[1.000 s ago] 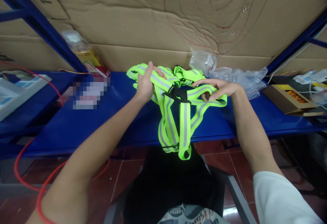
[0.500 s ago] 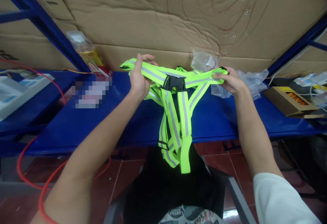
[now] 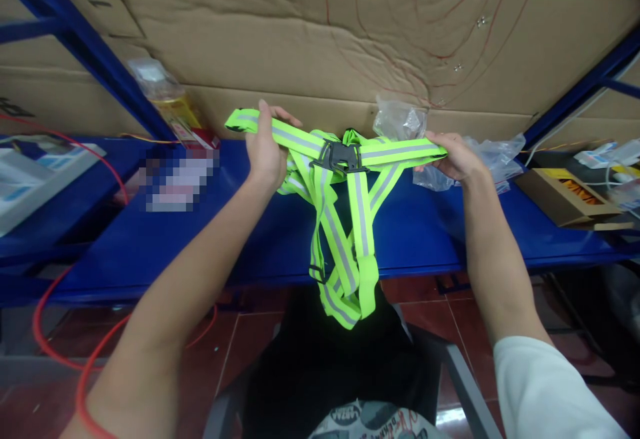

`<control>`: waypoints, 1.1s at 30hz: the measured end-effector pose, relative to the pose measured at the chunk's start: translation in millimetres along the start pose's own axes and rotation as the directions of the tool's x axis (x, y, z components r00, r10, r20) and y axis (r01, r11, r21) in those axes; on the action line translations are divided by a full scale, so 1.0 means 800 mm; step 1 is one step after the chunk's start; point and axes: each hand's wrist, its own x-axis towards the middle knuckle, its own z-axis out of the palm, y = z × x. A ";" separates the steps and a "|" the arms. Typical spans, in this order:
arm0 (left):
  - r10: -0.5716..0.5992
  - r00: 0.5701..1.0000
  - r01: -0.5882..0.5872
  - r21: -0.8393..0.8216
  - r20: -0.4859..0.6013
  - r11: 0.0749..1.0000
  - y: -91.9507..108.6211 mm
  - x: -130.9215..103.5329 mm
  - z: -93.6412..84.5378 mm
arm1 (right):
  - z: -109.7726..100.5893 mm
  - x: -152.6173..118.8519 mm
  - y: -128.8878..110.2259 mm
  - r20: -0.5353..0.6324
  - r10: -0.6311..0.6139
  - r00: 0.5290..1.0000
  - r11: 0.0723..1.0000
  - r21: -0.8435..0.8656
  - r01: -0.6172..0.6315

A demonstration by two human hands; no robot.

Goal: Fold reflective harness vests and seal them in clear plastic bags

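Reflective harness (image 3: 361,212), held up over the bench (image 3: 425,239), looks half sorted to me
Left hand (image 3: 267,152) has its grip round the top band (image 3: 395,153) near one end, right hand (image 3: 453,157) pinches the other, so that's pulled pretty straight, black buckle (image 3: 344,156) between. Lower straps (image 3: 340,245) aren't laid out, just looping down past the front edge. Can't tell if the buckle's fastened.

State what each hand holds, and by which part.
Left hand and right hand hold the reflective strap harness by its upper band, either side of the black buckle.
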 end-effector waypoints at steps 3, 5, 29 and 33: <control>-0.036 0.999 0.036 0.023 0.007 0.999 -0.001 -0.002 0.001 | -0.004 0.001 0.005 0.036 0.039 0.999 0.998 -0.045 -0.037; -0.014 1.000 0.013 0.048 0.010 0.999 -0.004 -0.006 0.001 | -0.006 0.003 0.007 0.011 0.044 0.999 0.998 -0.048 -0.043; -0.165 0.982 0.156 0.093 0.091 0.983 -0.017 -0.028 -0.001 | 0.012 0.003 -0.013 -0.235 -0.160 0.959 0.976 0.107 0.189; -0.143 0.986 0.129 0.145 0.085 0.981 -0.019 -0.017 -0.005 | 0.016 0.003 -0.012 -0.243 -0.162 0.956 0.965 0.165 0.206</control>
